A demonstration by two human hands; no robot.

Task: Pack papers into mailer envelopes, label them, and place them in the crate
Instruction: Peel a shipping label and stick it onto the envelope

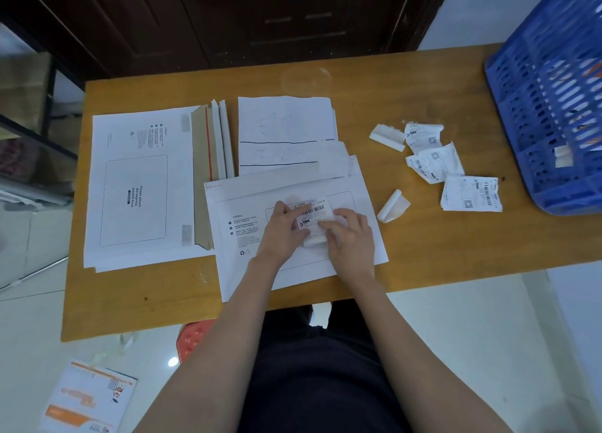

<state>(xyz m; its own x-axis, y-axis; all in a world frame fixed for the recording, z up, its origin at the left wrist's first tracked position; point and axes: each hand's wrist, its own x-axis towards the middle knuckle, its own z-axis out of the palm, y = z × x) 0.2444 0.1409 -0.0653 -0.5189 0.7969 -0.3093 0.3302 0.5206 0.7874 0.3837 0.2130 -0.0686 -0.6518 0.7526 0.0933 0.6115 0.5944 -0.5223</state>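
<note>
1 envelope (293,237) is getting its label (314,215): my left hand (285,230) and right hand (350,237) are pinching it, 3 labels (436,162) and crate (553,106) waiting

Both forearms are bare from the lower frame edge up to the wrists, with no sleeve cuff showing on either. The left grip (282,229) and the right grip (350,237) wear no gloves, rings or watch. Below and behind the grips, the lap is covered by plain black clothing (321,377), unmarked.
</note>
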